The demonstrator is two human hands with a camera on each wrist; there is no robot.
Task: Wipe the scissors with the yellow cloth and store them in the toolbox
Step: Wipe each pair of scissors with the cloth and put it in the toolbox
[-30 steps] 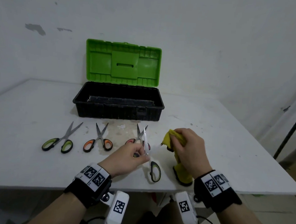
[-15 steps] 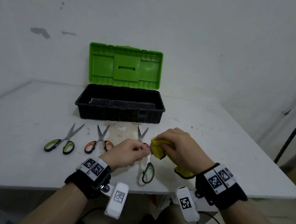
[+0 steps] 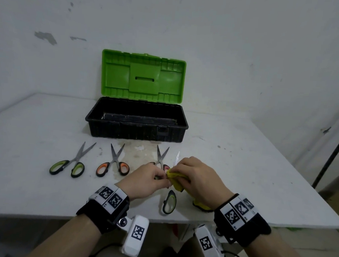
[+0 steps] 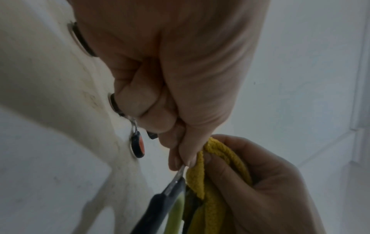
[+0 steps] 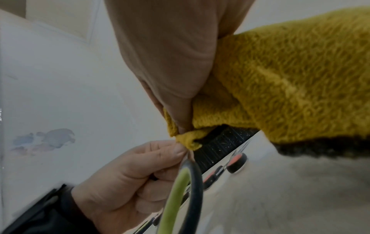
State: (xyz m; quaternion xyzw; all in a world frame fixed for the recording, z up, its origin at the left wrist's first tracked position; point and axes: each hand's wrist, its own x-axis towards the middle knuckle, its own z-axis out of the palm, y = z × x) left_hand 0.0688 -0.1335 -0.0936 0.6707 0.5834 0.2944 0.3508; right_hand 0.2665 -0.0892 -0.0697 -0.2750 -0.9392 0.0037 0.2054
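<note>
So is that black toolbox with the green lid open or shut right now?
Open. The black toolbox has its green lid standing upright behind it, and what shows of the dark inside holds no scissors.

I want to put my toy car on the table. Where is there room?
Bare table lies right of the hands, up to the edge, and at the far left past the green scissors. It is crowded in the middle, between the toolbox and the hands, where scissors lie in a row.

You have four pairs of steel-bladed scissors: two with green-and-black handles (image 3: 67, 166) (image 3: 169, 202), two with orange-and-black handles (image 3: 112, 165) (image 3: 161, 157). One fuzzy yellow cloth (image 3: 174, 176), one black plastic toolbox with a green lid (image 3: 137, 118), one white desk (image 3: 241, 172).
</note>
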